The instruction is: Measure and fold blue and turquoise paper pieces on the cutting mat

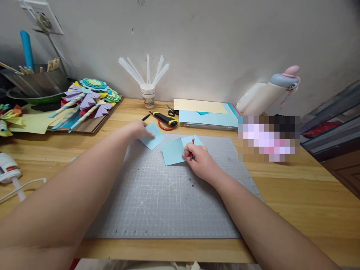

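My left hand point(138, 130) pinches a light-blue paper square point(152, 139) near the far left of the grey cutting mat point(157, 210); its thumb lies on top and the other fingers are mostly hidden. My right hand point(200, 159) is closed around a red pencil point(192, 145), held upright with its tip pointing away. Under and beside that hand, another light-blue paper square point(172, 152) lies on the mat. A third light-blue piece point(186, 140) shows behind the pencil, partly covered.
At the back stand a paper cup point(148, 98) of white strips, a yellow-black tool point(164, 118), scissors point(170, 110) and stacked paper point(208, 118). Paper flowers point(90, 97) on a board and a metal pot point(39, 84) are left. A glue gun point(9, 168) lies near left; a bottle point(270, 97) leans right.
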